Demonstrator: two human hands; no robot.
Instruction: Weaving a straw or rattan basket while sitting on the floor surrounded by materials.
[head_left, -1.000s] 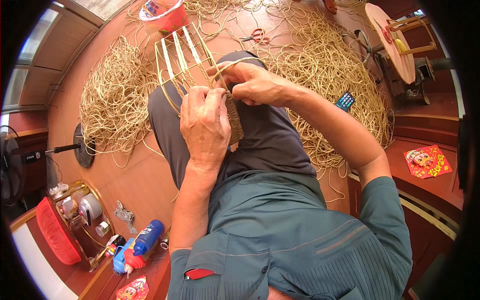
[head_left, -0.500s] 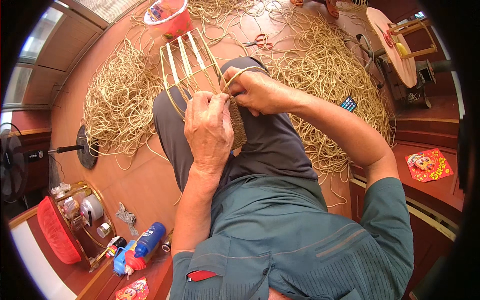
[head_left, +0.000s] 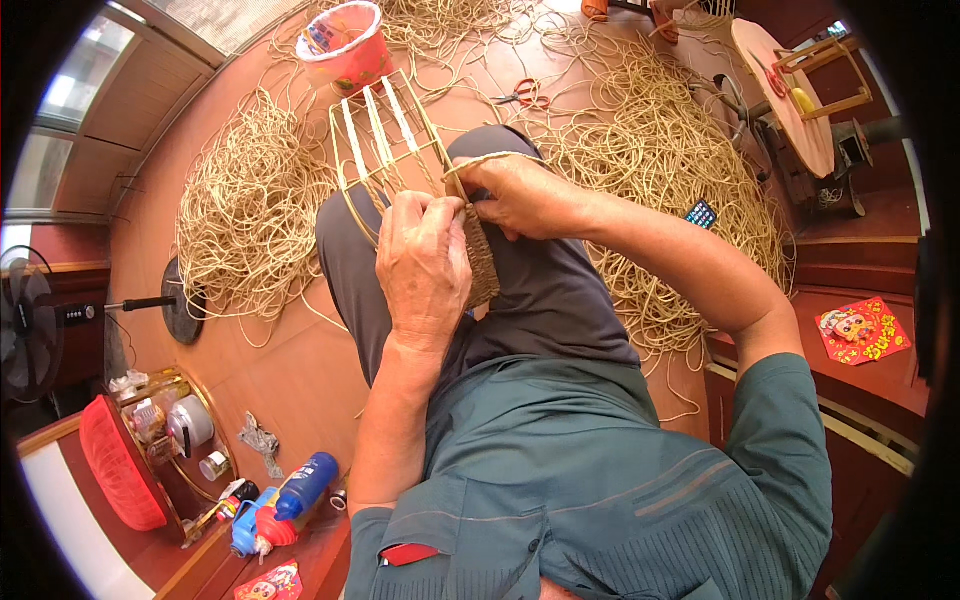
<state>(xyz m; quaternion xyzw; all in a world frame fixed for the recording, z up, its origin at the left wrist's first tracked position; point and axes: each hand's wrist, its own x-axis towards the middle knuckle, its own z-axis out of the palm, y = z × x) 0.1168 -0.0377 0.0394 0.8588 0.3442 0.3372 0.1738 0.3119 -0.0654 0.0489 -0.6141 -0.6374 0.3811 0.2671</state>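
A partly woven basket (head_left: 482, 262) rests on my lap between my thighs. Its pale yellow wire frame (head_left: 338, 165) points away from me, with white strips and twisted cords running lengthwise along it. My left hand (head_left: 424, 265) lies over the near part, fingers closed and pinching the edge of the weaving. Just right of it my right hand (head_left: 520, 195) is closed at the frame's right side, holding a strand of straw-coloured cord (head_left: 505, 156) that passes over its back. My fingers hide the exact spot where the cord meets the frame.
Heaps of loose cord lie at left (head_left: 250, 210) and right (head_left: 660, 150). Red-handled scissors (head_left: 525, 94), a red bucket (head_left: 352, 60) and a phone (head_left: 700, 213) are beyond my knees. A round stool (head_left: 780, 90) stands far right, a fan (head_left: 30, 315) far left, bottles (head_left: 305, 485) near left.
My right hand has turned and pressed closer to the frame's side, and the cord now lies flatter across it. My left hand keeps its grip. The whole view has shifted slightly.
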